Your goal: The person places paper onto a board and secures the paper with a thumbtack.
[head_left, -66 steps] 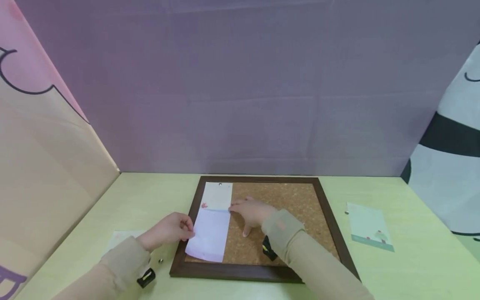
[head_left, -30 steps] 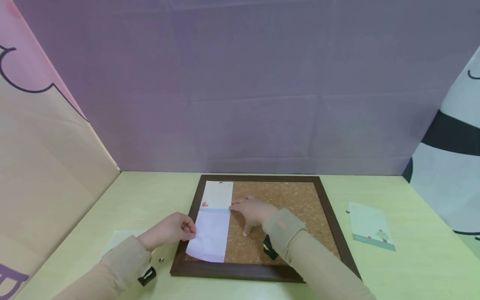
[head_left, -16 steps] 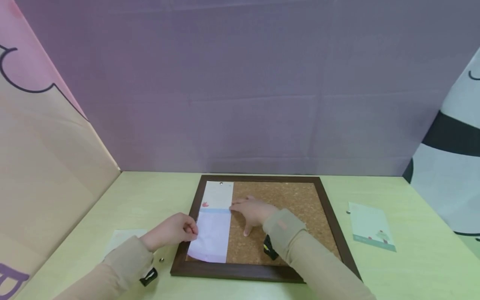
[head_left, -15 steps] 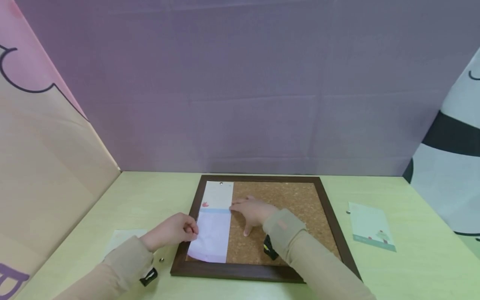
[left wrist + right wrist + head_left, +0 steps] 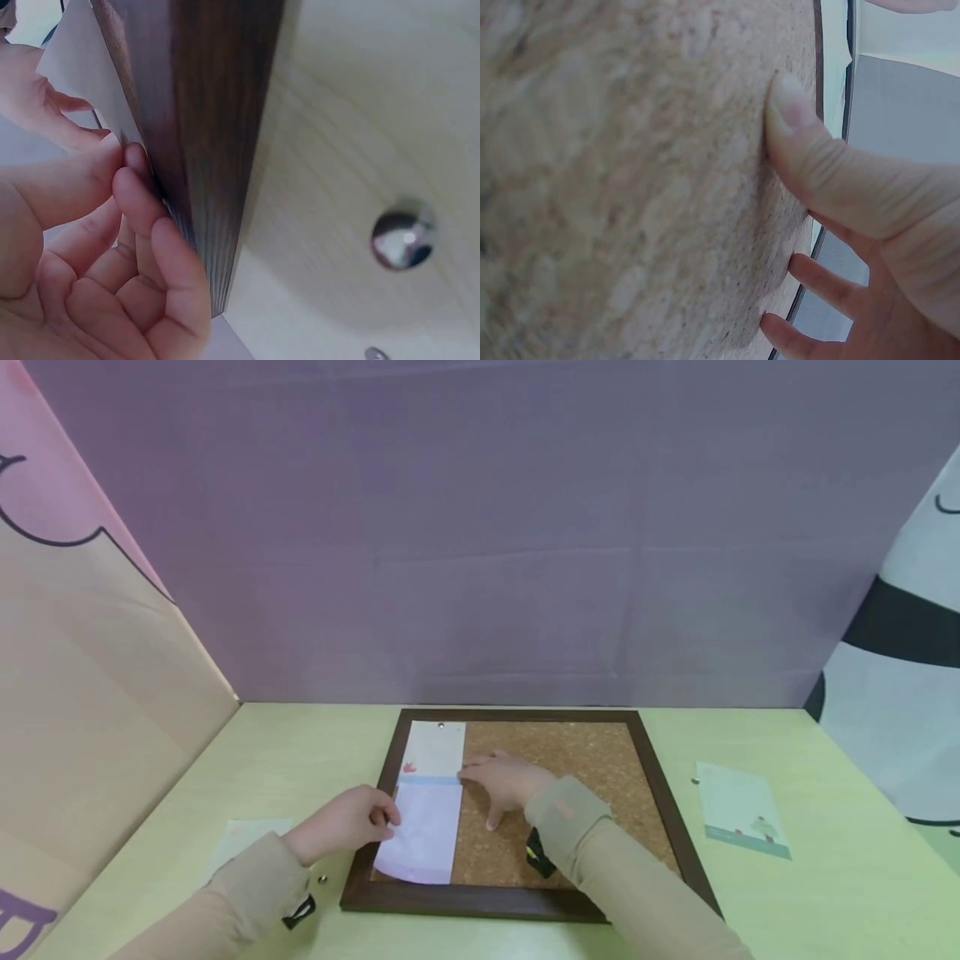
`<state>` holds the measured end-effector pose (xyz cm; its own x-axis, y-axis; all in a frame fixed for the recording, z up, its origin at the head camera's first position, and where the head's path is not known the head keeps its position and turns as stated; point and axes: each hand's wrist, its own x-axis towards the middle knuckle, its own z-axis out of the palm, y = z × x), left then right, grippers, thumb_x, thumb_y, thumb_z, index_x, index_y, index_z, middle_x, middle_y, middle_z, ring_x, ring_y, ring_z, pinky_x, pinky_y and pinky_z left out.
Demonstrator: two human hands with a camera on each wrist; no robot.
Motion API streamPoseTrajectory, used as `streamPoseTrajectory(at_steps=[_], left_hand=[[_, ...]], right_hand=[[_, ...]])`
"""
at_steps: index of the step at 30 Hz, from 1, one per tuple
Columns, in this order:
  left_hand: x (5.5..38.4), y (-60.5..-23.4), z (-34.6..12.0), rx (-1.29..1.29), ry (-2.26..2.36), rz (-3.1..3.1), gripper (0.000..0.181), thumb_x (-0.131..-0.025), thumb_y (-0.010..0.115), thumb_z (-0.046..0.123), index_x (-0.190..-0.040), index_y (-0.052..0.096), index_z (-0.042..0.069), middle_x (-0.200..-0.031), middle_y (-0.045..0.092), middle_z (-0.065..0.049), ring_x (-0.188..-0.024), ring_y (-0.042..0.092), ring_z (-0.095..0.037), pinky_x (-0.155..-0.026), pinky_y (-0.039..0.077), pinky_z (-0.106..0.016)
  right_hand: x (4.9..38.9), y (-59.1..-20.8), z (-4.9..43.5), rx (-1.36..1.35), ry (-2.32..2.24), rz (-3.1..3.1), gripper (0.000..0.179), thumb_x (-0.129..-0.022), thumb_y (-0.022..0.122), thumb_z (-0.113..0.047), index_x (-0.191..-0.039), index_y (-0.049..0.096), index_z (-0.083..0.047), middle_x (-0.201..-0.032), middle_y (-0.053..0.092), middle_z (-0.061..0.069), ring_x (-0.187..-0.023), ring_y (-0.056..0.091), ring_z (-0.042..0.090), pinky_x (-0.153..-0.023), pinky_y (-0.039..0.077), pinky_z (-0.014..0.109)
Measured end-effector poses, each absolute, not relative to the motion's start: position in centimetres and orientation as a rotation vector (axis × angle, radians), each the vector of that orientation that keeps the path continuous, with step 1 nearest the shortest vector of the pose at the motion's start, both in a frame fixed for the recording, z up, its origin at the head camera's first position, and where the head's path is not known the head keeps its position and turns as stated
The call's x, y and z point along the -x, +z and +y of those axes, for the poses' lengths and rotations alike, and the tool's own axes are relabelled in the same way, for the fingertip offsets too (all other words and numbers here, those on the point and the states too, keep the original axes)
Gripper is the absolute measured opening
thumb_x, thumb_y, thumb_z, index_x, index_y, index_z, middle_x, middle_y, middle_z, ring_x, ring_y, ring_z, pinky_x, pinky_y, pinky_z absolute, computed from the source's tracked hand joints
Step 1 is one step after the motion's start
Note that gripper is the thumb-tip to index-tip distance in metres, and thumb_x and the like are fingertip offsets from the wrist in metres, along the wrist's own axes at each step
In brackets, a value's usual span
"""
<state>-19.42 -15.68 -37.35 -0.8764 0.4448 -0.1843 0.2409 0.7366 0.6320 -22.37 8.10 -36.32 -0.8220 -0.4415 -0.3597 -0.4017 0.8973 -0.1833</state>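
A wood-framed cork board (image 5: 562, 760) lies flat on the table. At its upper left is a white note card (image 5: 435, 747) with a small red print and a blue lower strip, a silver tack (image 5: 441, 725) at its top. Directly below lies a lavender sheet of paper (image 5: 420, 835), its bottom edge curling up. My left hand (image 5: 348, 818) pinches this sheet's left edge between thumb and finger, right beside the frame (image 5: 217, 97). My right hand (image 5: 506, 781) spreads its fingers on the cork (image 5: 630, 180), fingertips at the right edge where card and sheet meet.
A pale card with a green lower stripe (image 5: 742, 810) lies right of the board, a silver tack (image 5: 694, 781) beside it. On the left, another card (image 5: 243, 833) is partly hidden by my forearm, and a shiny round tack (image 5: 322, 879) sits near the frame. A purple-grey backdrop (image 5: 480, 568) stands behind.
My left hand has shifted slightly right over the lavender sheet's edge. More of the white card's blue strip shows above the sheet than at first. The right hand has stayed in place.
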Motion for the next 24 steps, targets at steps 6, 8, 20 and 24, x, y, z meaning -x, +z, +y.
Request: streamPoseTrajectory(at_steps=[6, 8, 20, 24], left_hand=[[19.43, -37.41, -15.64, -0.494, 0.886, 2.619, 0.011, -0.08, 0.067, -0.005, -0.084, 0.067, 0.005, -0.07, 0.054, -0.002, -0.064, 0.047, -0.014, -0.059, 0.043, -0.027], [19.37, -37.33, -15.54, -0.477, 0.895, 2.621, 0.01, -0.079, 0.068, -0.005, -0.084, 0.067, 0.005, -0.07, 0.055, -0.002, -0.064, 0.048, -0.014, -0.059, 0.043, -0.027], [19.61, -37.31, -14.78, -0.431, 0.863, 2.641, 0.01, -0.078, 0.072, -0.001, -0.083, 0.067, 0.006, -0.066, 0.056, -0.002, -0.058, 0.05, -0.014, -0.055, 0.044, -0.027], [19.66, -37.23, -14.71, -0.434, 0.841, 2.653, 0.01, -0.077, 0.073, 0.0, -0.082, 0.067, 0.006, -0.066, 0.056, -0.002, -0.057, 0.051, -0.014, -0.055, 0.044, -0.026]], right_hand=[[22.37, -36.31, 8.06, 0.607, -0.14, 2.657, 0.08, -0.073, 0.079, -0.023, -0.144, 0.04, -0.022, -0.154, 0.03, -0.004, -0.144, 0.02, 0.03, -0.114, 0.025, 0.043], [22.38, -36.31, 8.05, 0.608, -0.132, 2.656, 0.08, -0.073, 0.079, -0.023, -0.144, 0.04, -0.022, -0.154, 0.03, -0.004, -0.144, 0.019, 0.03, -0.114, 0.025, 0.043], [22.5, -36.55, 8.39, 0.626, -0.098, 2.659, 0.079, -0.074, 0.079, -0.024, -0.143, 0.041, -0.022, -0.153, 0.03, -0.003, -0.144, 0.02, 0.03, -0.115, 0.024, 0.042], [22.44, -36.42, 8.4, 0.633, -0.105, 2.657, 0.078, -0.074, 0.079, -0.023, -0.143, 0.041, -0.021, -0.153, 0.031, -0.002, -0.143, 0.021, 0.03, -0.115, 0.023, 0.042]])
